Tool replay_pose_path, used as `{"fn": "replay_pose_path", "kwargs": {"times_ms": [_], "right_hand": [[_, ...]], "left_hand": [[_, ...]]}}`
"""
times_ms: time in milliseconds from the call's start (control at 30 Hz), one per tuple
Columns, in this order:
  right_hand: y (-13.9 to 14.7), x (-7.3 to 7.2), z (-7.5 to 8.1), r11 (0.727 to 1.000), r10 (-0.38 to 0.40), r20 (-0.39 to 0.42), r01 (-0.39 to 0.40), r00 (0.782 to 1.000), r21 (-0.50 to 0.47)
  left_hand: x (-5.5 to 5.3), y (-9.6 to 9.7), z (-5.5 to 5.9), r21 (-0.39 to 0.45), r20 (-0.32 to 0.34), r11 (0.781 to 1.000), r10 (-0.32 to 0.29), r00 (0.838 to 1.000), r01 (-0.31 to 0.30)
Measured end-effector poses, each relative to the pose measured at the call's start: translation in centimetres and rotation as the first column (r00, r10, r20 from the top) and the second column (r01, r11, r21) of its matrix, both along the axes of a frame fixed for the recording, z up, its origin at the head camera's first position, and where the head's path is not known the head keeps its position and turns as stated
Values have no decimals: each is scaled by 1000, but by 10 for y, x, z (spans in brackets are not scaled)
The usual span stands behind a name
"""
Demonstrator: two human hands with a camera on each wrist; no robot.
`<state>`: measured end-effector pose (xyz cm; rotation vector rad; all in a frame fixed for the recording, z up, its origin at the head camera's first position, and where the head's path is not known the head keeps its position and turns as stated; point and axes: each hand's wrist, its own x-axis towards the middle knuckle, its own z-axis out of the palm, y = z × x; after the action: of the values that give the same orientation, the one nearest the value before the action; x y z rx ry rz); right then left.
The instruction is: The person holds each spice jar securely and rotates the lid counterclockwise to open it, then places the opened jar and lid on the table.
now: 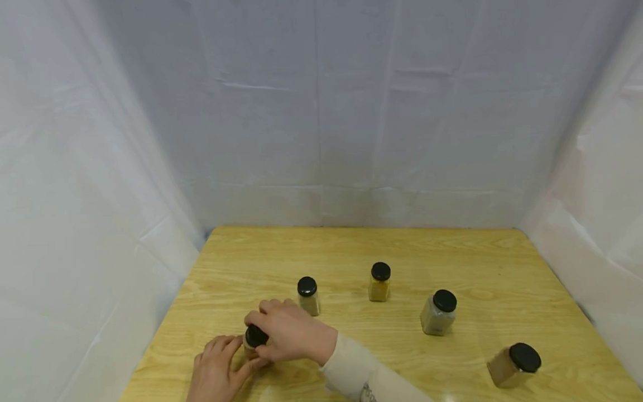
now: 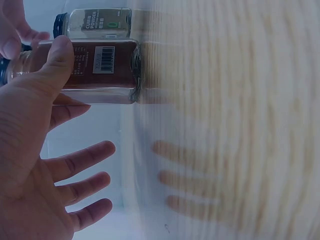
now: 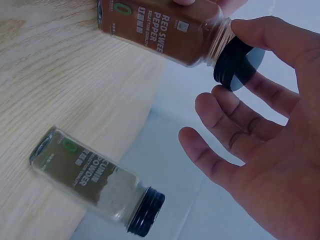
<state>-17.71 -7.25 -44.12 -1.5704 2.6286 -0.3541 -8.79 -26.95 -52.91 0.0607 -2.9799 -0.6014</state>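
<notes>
A square glass jar of red sweet pepper [image 3: 165, 25] with a black lid [image 3: 232, 62] stands upright at the table's left front. My left hand [image 1: 216, 365] holds its body, thumb across the side with the barcode, while the other three fingers spread away from the glass in the left wrist view. From above, my right hand [image 1: 293, 334] pinches the lid between thumb and index finger; its remaining fingers stay loose. Glass threads of the neck show below the lid in the right wrist view. Just behind is a black-capped cumin powder jar [image 3: 92, 177].
Farther right on the wooden table [image 1: 351, 245] stand a jar of yellow powder [image 1: 379, 287], a jar of pale grey powder [image 1: 437, 318] and a jar of brown powder [image 1: 507, 368], all black-capped. White sheeting [image 1: 321, 111] encloses the back and both sides.
</notes>
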Motion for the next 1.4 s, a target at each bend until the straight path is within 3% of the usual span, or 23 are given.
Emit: {"fn": "replay_pose_path", "kwargs": {"times_ms": [367,600,900,1133,1400], "right_hand": [[35,-1,-9,994,-35,107,46,994,-99],[49,7,-21,993,17,277,16,961,-117],[51,19,-52,985,104,279,-61,955,-160],[48,26,-70,985,119,360,-64,925,-160],[48,24,-87,989,107,315,-69,943,-130]], "left_hand": [[-1,4,3,23,-6,999,43,999,-43],[-1,4,5,19,12,999,41,999,-42],[-1,4,5,18,62,999,45,997,-46],[-2,3,4,19,86,998,54,995,-56],[-2,4,3,21,88,998,62,994,-64]]}}
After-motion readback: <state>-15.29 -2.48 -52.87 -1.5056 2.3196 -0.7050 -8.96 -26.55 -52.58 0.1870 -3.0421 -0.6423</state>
